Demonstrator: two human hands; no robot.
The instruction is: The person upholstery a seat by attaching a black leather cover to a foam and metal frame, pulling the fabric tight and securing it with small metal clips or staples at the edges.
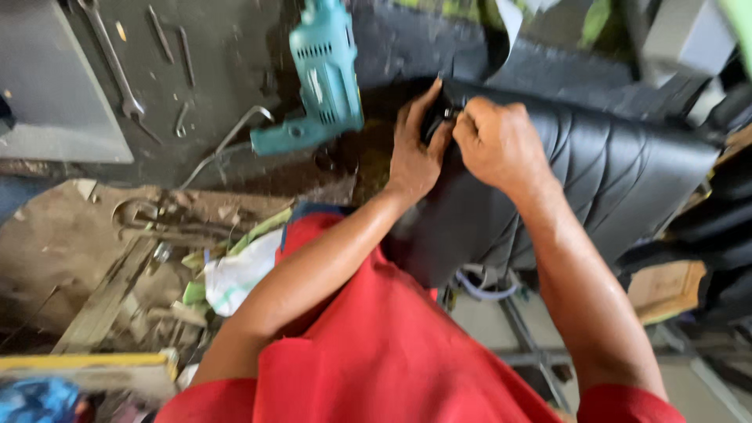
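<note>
Black padded cover [619,168]: a quilted, ribbed sheet of black leather-like material, draped over the workbench edge in the upper right of the view and hanging down toward the person's lap.
Cover edge: the near left edge is bunched together between the two hands, at the centre top of the view.
Left hand [415,153]: laid against the cover's edge, fingers curled round the bunched material, thumb side uppermost; grasping the cover.
Right hand [497,141]: closed in a pinch at the same spot, fingertips pressed on a small dark part [444,115] at the cover's edge; what that part is cannot be told, blurred.
Hands, relation: touching each other, knuckles nearly meeting over the edge.
Electric drill [323,74]: teal body, lying on the dark bench top just left of the left hand, not touched.
Drill cable [227,145]: grey, running from the handle down-left across the bench.
Spanner [116,66]: long, metal, lying on the bench at the far upper left, well apart from the hands.
Small tools [174,47]: thin metal pieces near the spanner; kind unclear.
Bench top [235,47]: dark, stained, dusty.
Clothing: red garment [376,345] fills the lower centre.
Lower left: scrap wood [102,298], white cloth [239,274] and debris, heaped.
</note>
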